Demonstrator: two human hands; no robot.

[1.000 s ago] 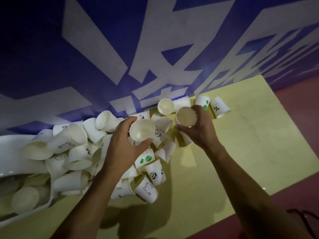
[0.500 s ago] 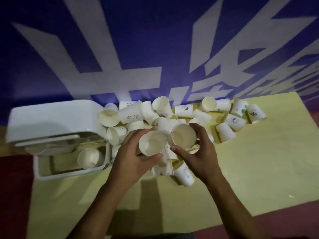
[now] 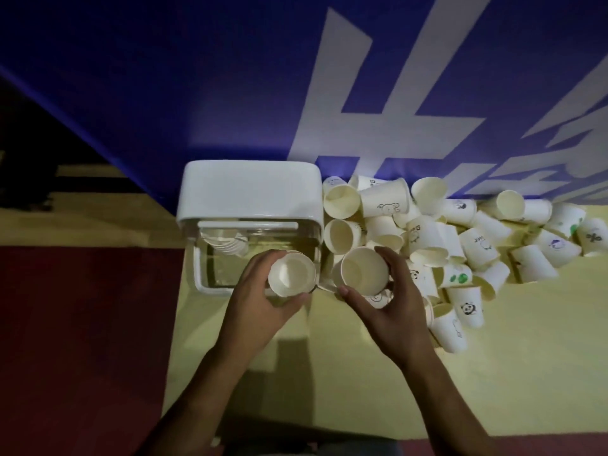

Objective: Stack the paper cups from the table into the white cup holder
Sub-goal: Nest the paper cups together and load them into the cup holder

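The white cup holder [image 3: 250, 189] stands at the table's left end with its lid raised and its clear bin open below; a row of stacked cups [image 3: 227, 243] lies inside at the back. My left hand [image 3: 255, 304] grips an upright paper cup [image 3: 291, 274] over the bin's front right corner. My right hand [image 3: 391, 307] grips a second upright cup [image 3: 363, 271] just right of the holder. A heap of loose paper cups [image 3: 460, 245], some printed with pandas and green dots, lies on the yellow table [image 3: 362, 373] to the right.
A blue banner with large white characters [image 3: 362, 93] hangs behind the table. Dark red floor [image 3: 82, 340] lies left of the table's edge and beyond its near edge. Bare yellow tabletop stretches in front of the heap.
Both hands have carried their cups leftward toward the holder; my left cup now hangs over the bin's corner. The view has swung left and down, bringing the holder to the middle.
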